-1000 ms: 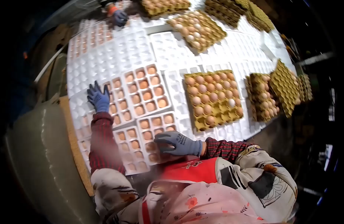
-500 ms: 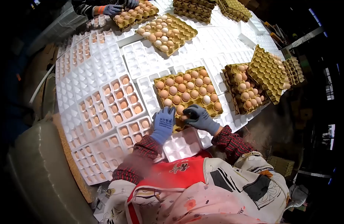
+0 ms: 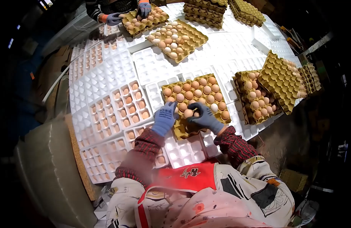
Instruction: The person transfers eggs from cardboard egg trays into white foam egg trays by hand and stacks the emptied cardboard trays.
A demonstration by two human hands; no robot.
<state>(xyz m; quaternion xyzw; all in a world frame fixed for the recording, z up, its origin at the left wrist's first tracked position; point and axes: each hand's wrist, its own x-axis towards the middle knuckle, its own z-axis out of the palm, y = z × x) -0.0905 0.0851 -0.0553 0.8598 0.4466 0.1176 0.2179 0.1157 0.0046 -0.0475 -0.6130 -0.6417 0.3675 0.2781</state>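
Observation:
My left hand [image 3: 165,118], in a blue-grey glove, is at the left side of a brown egg tray [image 3: 183,133], its fingers closed around an egg [image 3: 177,110] at the edge. My right hand [image 3: 207,117], in a darker grey glove, curls over the tray's lower middle, with an egg [image 3: 188,113] at its fingertips. Part of another egg shows within its curled fingers. Rows of brown and pale eggs [image 3: 198,93] fill the tray's far part; bare cups show along its near edge.
White plastic trays [image 3: 187,150] cover the table, those at left holding eggs [image 3: 129,100]. Stacked egg trays [image 3: 255,97] stand at right, with an empty one [image 3: 280,81] tilted against them. Across the table, a co-worker's gloved hands [image 3: 144,8] handle another egg tray.
The view has shifted slightly. My hands have moved up the tray relative to the eggs, and more bare cups show near me. One co-worker's hand now reaches over their tray.

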